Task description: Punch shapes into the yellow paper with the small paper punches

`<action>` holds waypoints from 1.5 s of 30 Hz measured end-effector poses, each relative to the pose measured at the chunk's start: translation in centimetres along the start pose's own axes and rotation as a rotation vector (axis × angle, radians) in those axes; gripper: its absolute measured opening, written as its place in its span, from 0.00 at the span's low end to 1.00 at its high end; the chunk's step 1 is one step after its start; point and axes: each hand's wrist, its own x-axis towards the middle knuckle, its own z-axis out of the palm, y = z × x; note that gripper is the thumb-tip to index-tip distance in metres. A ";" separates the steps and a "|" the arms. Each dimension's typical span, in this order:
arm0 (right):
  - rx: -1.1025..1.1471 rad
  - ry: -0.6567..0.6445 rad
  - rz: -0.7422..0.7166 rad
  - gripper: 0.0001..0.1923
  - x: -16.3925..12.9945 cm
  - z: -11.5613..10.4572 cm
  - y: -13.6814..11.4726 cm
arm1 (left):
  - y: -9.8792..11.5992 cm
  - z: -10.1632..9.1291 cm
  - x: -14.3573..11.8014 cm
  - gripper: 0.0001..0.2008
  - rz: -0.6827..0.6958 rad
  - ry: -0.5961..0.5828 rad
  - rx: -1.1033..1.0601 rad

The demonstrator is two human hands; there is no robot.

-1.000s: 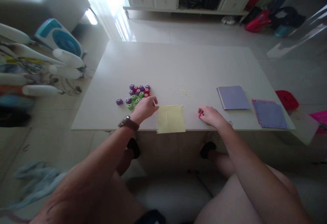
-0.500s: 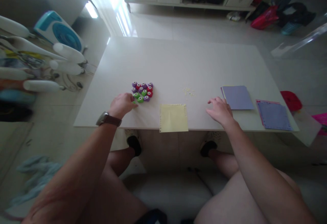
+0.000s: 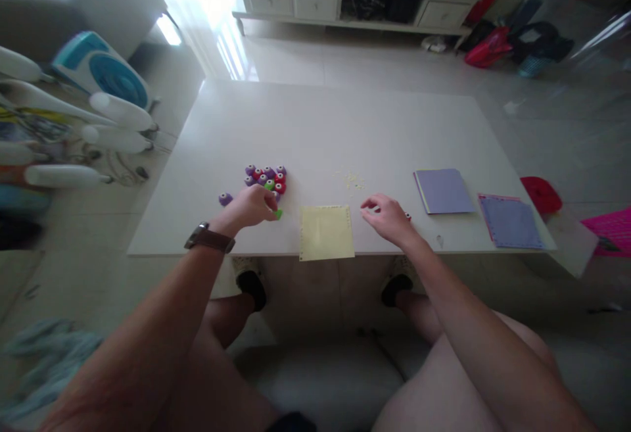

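My left hand pinches a small green craft punch, raised at the left of the yellow paper sheet. Tiny cut marks run along some of the sheet's edges, and its near edge juts past the table. Behind my left hand sit several purple, red and green punches in a cluster, partly covered by the hand. One purple punch lies apart on the left. On the sheet's other side, my right hand hovers with fingers bent and apart, nothing visible in them. A red punch shows beside its knuckles.
Small yellow paper bits lie beyond the sheet on the white table. A stack of purple paper and further punched-edge sheets are on the right. A small clear item lies near the front edge.
My left hand has moved right from the cluster, carrying the green punch. My right hand has shifted left towards the yellow sheet. A lone purple punch now shows at the left.
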 end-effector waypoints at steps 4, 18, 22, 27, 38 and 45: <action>0.458 -0.218 0.098 0.13 -0.5 3.1 -1.9 | 4.8 3.1 0.5 0.06 0.292 0.001 -0.220; 0.954 -0.132 0.391 0.13 -0.9 2.6 -0.9 | 9.3 11.0 -0.8 0.20 0.580 0.097 -0.252; 1.126 -0.073 0.506 0.08 -1.1 1.5 -0.6 | 9.2 13.1 -2.5 0.26 0.560 0.076 -0.029; 1.237 -0.074 0.554 0.06 -0.9 0.8 -0.8 | 8.5 14.1 -3.5 0.22 0.607 0.050 0.183; 1.129 -0.010 0.622 0.10 -0.8 1.8 0.0 | 8.2 14.3 -3.2 0.17 0.625 0.057 0.093; 0.980 -0.024 0.661 0.07 -0.6 2.9 1.1 | 7.9 14.9 -3.2 0.32 0.625 0.093 -0.022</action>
